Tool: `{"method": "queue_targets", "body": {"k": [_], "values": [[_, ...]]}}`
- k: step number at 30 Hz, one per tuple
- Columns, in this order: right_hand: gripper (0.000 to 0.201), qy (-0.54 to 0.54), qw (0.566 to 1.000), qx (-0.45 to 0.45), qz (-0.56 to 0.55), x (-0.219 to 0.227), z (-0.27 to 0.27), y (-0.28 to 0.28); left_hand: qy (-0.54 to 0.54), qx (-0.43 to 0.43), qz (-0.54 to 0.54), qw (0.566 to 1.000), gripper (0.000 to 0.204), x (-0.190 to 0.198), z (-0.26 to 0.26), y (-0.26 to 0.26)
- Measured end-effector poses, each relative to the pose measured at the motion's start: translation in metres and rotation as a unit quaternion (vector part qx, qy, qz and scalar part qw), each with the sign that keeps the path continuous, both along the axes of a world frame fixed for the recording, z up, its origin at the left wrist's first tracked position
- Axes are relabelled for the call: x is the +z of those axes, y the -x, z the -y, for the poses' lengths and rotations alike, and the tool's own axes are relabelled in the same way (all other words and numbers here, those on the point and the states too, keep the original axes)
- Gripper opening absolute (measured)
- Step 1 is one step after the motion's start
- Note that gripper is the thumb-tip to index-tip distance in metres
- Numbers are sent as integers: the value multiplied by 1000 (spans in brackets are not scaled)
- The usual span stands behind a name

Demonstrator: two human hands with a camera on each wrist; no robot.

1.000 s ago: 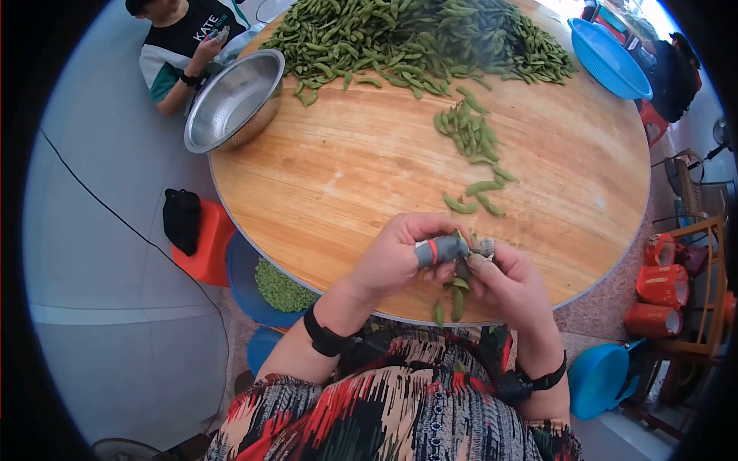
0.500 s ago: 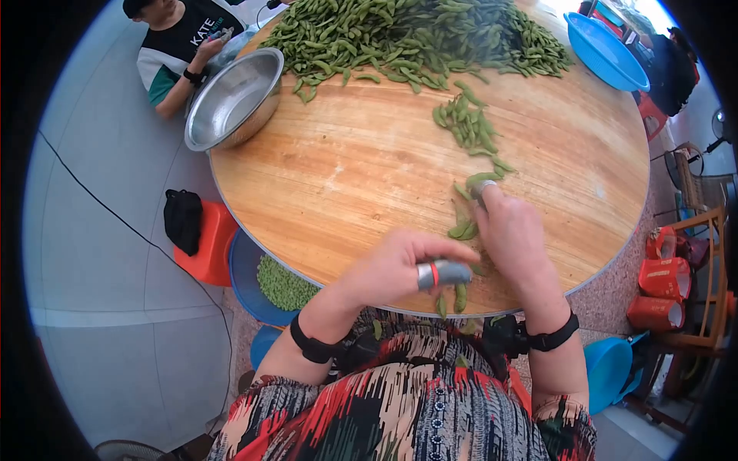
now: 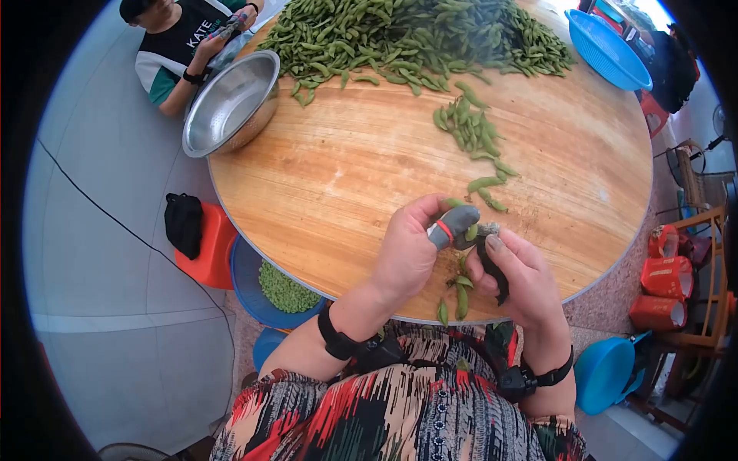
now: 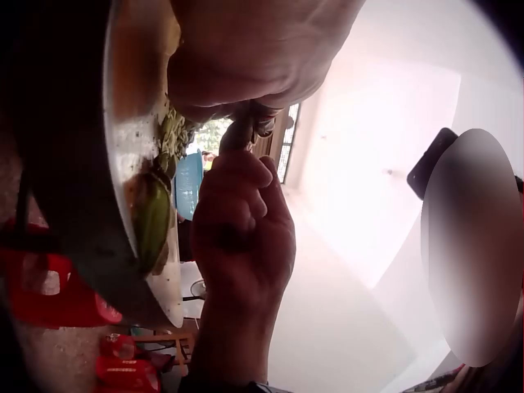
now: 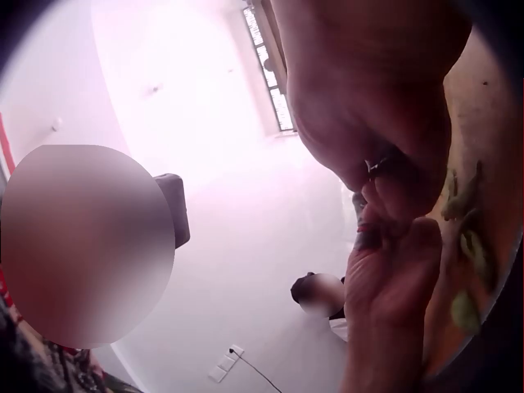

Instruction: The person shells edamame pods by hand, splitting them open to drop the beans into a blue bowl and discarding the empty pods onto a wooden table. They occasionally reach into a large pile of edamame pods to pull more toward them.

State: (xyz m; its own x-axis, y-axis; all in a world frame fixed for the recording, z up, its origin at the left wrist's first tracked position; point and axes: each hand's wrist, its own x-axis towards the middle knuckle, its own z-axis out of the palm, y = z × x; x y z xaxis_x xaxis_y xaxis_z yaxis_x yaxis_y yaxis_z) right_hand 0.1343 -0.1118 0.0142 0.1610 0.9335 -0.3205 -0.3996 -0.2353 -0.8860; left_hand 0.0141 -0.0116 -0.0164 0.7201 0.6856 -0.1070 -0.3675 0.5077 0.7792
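Over the near side of the round wooden table [image 3: 346, 184], both hands meet around a green soybean pod [image 3: 472, 231]. My left hand [image 3: 405, 250] pinches the pod; its thumb wears a grey cover with a red band. My right hand [image 3: 525, 278] pinches at the pod from the other side, with a grey wrap on its forefinger and a dark strip [image 3: 496, 269] along the fingers. Several pods [image 3: 461, 301] lie under the hands near the table edge. Beyond them, a line of loose pods [image 3: 469, 129] leads toward a large heap of pods [image 3: 407, 38].
A metal basin [image 3: 234, 104] tilts at the table's left edge, near a seated person [image 3: 181, 46]. A blue basket [image 3: 609, 50] stands at the far right. Below the left edge, a blue basin [image 3: 244, 269] holds shelled beans [image 3: 286, 290], beside a red stool [image 3: 211, 246].
My right hand reached out to the loose pods, then came back to the left hand with a pod. My left hand, loosely held apart at midpoint, has risen and pinches it too.
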Motion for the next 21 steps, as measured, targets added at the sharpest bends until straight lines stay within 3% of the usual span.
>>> {"method": "queue_targets", "body": {"k": [2, 6, 8, 12, 14, 15, 17, 21], "values": [[22, -14, 995, 29, -99, -6, 1, -3, -36, 34, -35, 998, 12, -2, 1, 0], [18, -7, 994, 14, -105, -4, -1, 0, -98, 36, -85, 991, 13, 3, 2, 0], [16, -22, 988, 20, -151, -7, -2, -1, -219, 80, -112, 966, 13, 2, 4, 0], [15, -13, 974, 36, -222, -10, 0, -6, -323, 92, -117, 935, 11, 0, 4, 2], [15, -28, 949, 73, -305, -12, 2, -7, -109, -41, 12, 993, 10, 5, 4, 3], [15, -27, 949, 72, -306, -12, 2, -7, -108, -42, 11, 993, 10, 4, 2, 4], [15, -25, 932, 91, -351, -10, 4, -8, 1, -126, 107, 986, 11, 3, -2, 5], [12, -11, 967, 58, -247, -14, 0, -8, 73, -107, 46, 991, 13, 9, 3, 1]]}}
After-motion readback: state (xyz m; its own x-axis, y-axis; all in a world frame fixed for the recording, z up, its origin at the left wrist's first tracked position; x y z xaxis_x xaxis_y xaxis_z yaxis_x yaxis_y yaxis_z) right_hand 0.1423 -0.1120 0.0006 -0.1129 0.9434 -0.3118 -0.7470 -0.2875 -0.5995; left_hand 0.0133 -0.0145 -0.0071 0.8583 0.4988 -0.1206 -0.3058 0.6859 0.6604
